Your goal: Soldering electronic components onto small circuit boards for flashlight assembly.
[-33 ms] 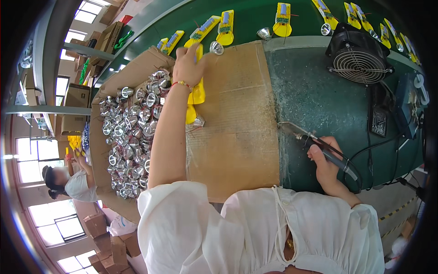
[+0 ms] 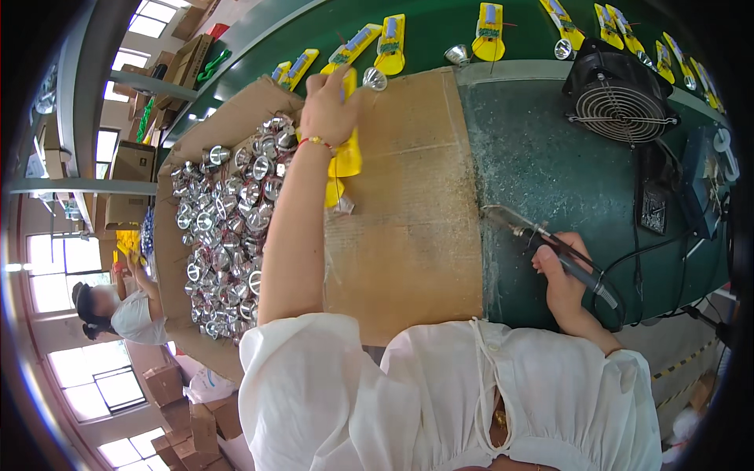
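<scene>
Up at the far edge of the brown cardboard sheet [image 2: 408,235] covering the green surface [image 2: 550,173], the left hand [image 2: 328,110] has its fingers closed around a yellow plastic torch body [image 2: 345,157], just beside a heap of shiny silver reflector cups [image 2: 228,228]. Meanwhile the right hand [image 2: 561,282] grips a dark-handled soldering iron [image 2: 542,243], tip resting over the surface.

From the cardboard sheet [image 2: 408,220], the reflector pile [image 2: 228,235] lies at nine o'clock, the fan [image 2: 620,94] at two.
</scene>
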`<action>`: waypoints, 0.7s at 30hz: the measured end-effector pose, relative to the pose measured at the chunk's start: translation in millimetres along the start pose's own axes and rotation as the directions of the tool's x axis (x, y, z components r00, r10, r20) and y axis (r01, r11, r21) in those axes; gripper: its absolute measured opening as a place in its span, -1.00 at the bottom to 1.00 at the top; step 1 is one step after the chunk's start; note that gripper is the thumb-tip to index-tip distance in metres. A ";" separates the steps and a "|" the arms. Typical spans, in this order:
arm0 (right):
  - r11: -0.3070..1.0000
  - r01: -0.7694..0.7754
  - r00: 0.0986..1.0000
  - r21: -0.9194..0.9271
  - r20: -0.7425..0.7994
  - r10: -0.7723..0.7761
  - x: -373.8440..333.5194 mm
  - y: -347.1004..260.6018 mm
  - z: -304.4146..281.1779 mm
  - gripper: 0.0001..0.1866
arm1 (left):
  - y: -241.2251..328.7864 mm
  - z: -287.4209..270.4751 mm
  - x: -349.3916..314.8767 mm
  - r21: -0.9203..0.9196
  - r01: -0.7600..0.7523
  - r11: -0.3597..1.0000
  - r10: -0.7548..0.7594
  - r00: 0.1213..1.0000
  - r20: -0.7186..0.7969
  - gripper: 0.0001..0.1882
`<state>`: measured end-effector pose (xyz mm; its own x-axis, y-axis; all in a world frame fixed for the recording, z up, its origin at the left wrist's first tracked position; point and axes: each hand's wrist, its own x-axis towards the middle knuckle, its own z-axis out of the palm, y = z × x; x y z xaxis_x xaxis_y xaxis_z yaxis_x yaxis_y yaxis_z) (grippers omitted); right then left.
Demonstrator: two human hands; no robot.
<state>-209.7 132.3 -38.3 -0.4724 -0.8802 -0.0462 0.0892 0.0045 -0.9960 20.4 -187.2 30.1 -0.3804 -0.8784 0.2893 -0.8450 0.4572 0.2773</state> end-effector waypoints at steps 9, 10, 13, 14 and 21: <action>0.997 0.072 0.997 -0.003 -0.040 -0.073 0.5 -2.5 1.3 -0.78 | 112.8 19.3 -157.2 -0.229 0.099 0.968 -0.111 0.993 -0.037 -0.50; 0.997 0.078 0.996 -0.008 -0.041 -0.078 0.4 -2.3 1.3 -0.78 | 109.1 15.5 -168.4 -0.245 0.148 0.958 -0.174 0.981 -0.090 -0.49; 0.996 0.089 0.996 -0.009 -0.027 -0.090 0.0 -1.3 2.3 -0.78 | 78.7 -10.3 -190.8 -0.374 0.364 0.853 -0.429 0.898 -0.103 -0.46; 0.996 0.092 0.996 -0.005 -0.019 -0.092 0.1 -0.9 2.7 -0.78 | 66.9 -17.6 -195.7 -0.447 0.503 0.740 -0.563 0.826 -0.002 -0.45; 0.992 0.126 0.992 -0.027 -0.015 -0.127 -3.3 2.9 4.1 -0.78 | 8.6 -25.6 -207.2 -0.442 0.560 0.701 -0.638 0.769 -0.038 -0.59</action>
<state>-204.4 133.2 -40.8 -0.4932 -0.8663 0.0790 0.0051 -0.0937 -0.9956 101.6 2.3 -4.0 0.2608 -0.9621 0.0802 -0.6387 -0.1097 0.7616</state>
